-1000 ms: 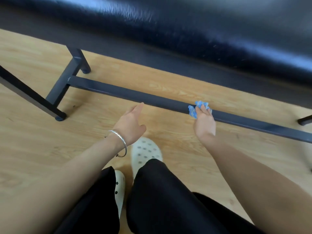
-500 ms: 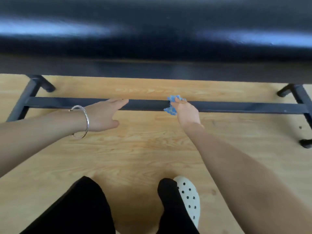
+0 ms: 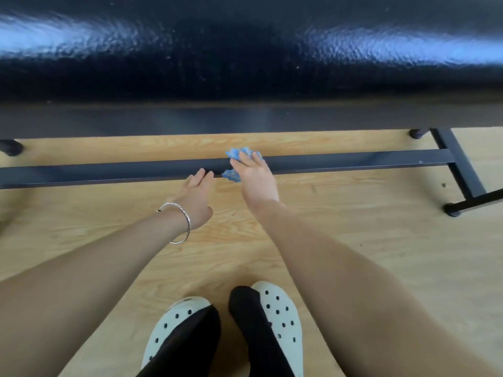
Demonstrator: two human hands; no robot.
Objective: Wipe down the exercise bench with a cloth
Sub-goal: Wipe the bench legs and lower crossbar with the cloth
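Note:
The exercise bench's glossy black pad (image 3: pixel 245 58) fills the top of the view. Its dark metal floor bar (image 3: pixel 353 160) runs left to right below it. My right hand (image 3: pixel 254 176) presses a small blue cloth (image 3: pixel 241 154) flat onto that bar with straight fingers. Part of the cloth pokes out on the near side of the bar, by the thumb. My left hand (image 3: pixel 197 195), with a silver bangle on its wrist, reaches out flat beside it. Its fingertips touch the bar's near edge and it holds nothing.
The floor (image 3: pixel 367 240) is light wood. The bench's right leg frame (image 3: pixel 460 170) and rubber foot (image 3: pixel 451 209) stand at right; another foot (image 3: pixel 9 146) is at far left. My feet in white perforated clogs (image 3: pixel 280 317) stand close below the hands.
The view has swung left along the bench. My left hand has come in close beside my right hand. The cloth stays pressed on the bar under my right hand.

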